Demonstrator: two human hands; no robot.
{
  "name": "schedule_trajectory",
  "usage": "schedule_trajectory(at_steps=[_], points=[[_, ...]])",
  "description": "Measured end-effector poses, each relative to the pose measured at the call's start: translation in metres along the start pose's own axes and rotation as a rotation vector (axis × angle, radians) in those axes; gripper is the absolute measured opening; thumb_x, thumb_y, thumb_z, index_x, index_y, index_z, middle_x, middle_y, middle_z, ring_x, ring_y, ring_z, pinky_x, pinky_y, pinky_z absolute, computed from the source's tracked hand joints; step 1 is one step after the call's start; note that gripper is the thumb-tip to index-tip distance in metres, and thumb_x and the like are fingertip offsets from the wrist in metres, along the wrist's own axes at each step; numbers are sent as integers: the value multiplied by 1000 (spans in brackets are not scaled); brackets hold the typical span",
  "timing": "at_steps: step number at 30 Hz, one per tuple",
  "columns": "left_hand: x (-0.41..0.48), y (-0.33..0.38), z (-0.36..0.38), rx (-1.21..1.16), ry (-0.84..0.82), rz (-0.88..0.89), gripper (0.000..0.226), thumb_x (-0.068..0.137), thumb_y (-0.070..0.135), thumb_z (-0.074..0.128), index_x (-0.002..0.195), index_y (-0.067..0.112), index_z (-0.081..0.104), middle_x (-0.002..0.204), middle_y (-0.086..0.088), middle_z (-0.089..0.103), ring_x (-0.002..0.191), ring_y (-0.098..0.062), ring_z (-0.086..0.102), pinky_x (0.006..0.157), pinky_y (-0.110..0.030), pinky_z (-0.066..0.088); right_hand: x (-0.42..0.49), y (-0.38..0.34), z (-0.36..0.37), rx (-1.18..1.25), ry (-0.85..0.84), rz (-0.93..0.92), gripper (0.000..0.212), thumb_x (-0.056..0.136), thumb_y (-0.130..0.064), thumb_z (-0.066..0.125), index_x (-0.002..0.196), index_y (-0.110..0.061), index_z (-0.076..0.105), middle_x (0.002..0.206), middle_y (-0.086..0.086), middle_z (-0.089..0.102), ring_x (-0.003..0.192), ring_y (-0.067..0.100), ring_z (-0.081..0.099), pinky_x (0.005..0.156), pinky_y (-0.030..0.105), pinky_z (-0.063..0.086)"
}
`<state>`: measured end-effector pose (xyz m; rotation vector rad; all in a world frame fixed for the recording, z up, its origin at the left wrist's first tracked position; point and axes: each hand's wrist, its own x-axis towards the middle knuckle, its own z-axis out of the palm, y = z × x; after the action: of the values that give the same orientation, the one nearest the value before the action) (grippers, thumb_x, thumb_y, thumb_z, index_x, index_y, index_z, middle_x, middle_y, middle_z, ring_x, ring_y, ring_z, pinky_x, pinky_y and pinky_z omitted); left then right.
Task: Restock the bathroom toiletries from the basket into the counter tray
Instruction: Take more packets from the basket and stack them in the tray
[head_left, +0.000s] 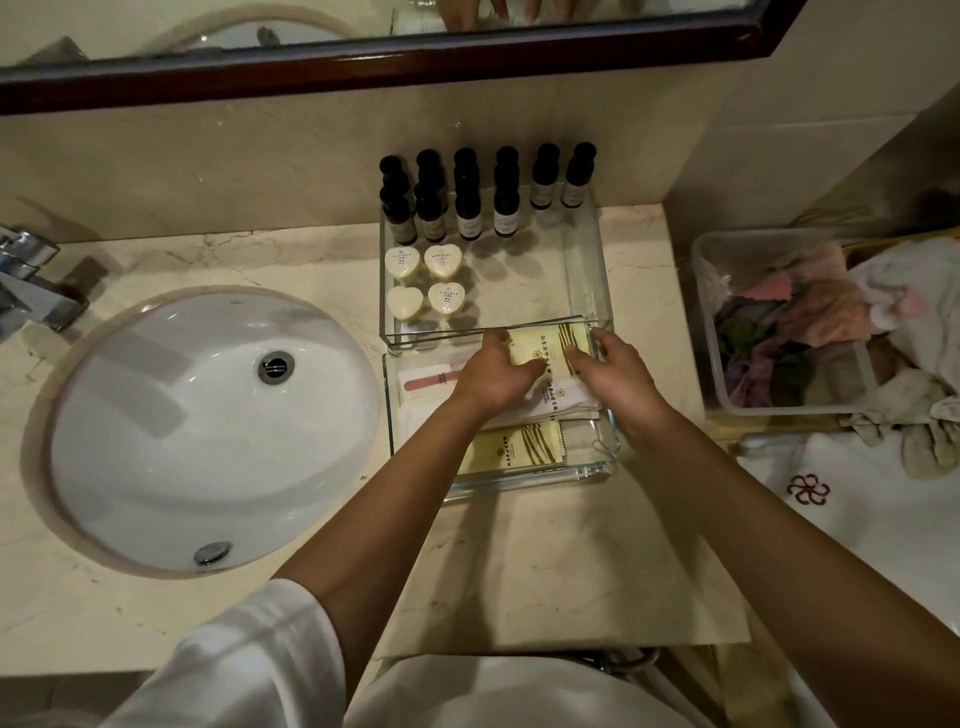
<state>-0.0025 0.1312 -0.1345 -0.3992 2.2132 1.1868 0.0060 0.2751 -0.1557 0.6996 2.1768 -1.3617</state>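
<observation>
We find both hands over the near glass tray (597, 470) on the bench (519, 561), working one yellow packet (540, 347) at the tray's far end.

The left hand (491, 374) grips the packet's left edge, with the fingers curled over it and the thumb on its face. The right hand (615, 371) has its fingertips set on the striped part. We cannot tell whether that hand pinches or only presses. In our judgement the two-handed hold serves to square the packet against the far wall.

The packet lies flat, its long axis across the tray, with the striped end toward the plastic basket (711, 332). A second yellow packet (519, 448) at the near end lies the same way, and white sachets (569, 402) lie between the two.

The far glass tray (587, 270) holds dark bottles (467, 215) in a back row and heart-shaped soaps (423, 283) in front of them.
</observation>
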Motion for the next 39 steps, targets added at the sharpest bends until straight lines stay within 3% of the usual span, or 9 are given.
schedule_trajectory(at_steps=[2, 4, 13, 18, 20, 23, 39], points=[[1, 1, 0, -1, 1, -8, 63, 88, 28, 61, 139, 11, 29, 128, -10, 57, 114, -26, 56, 87, -27, 40, -1, -1, -1, -43, 71, -15, 56, 87, -38, 59, 138, -21, 43, 141, 10, 44, 125, 27, 48, 106, 44, 40], [0, 1, -1, 15, 4, -13, 63, 88, 28, 61, 139, 11, 28, 129, -10, 57, 114, -26, 56, 87, -27, 39, 0, -1, -1, -31, 96, -36, 48, 88, -30, 59, 133, -20, 47, 137, 10, 47, 116, 27, 54, 100, 44, 45], [-3, 2, -1, 59, 8, 7, 64, 89, 28, 60, 141, 11, 27, 132, -9, 55, 118, -26, 53, 86, -25, 38, -3, -3, -1, -101, 55, -66, 52, 89, -29, 57, 137, -19, 43, 133, 8, 52, 111, 25, 58, 99, 42, 47], [-12, -13, -14, 375, 20, 169, 62, 86, 32, 64, 139, 15, 36, 136, -9, 51, 121, -27, 50, 93, -32, 41, -25, 1, -6, -534, 145, -359, 45, 88, -25, 60, 131, -16, 48, 132, 9, 45, 122, 26, 43, 102, 37, 40], [-16, -24, -23, 564, -13, 260, 56, 85, 35, 64, 134, 18, 43, 132, -7, 52, 118, -25, 51, 91, -33, 42, -32, 8, -5, -719, 79, -502, 45, 87, -26, 60, 130, -18, 51, 132, 5, 45, 124, 24, 36, 103, 36, 35], [-21, -42, -31, 773, -96, 318, 55, 82, 37, 67, 131, 21, 47, 128, -5, 54, 115, -25, 51, 90, -35, 44, -32, 16, -5, -909, -16, -558, 48, 86, -29, 60, 133, -23, 49, 132, 1, 45, 124, 22, 32, 102, 35, 30], [-31, -57, -29, 876, 31, 402, 63, 84, 31, 64, 139, 19, 37, 139, -6, 47, 125, -26, 44, 101, -36, 35, -30, 19, -10, -977, 25, -650, 52, 85, -25, 61, 134, -24, 45, 128, 1, 47, 118, 22, 35, 98, 32, 28]])
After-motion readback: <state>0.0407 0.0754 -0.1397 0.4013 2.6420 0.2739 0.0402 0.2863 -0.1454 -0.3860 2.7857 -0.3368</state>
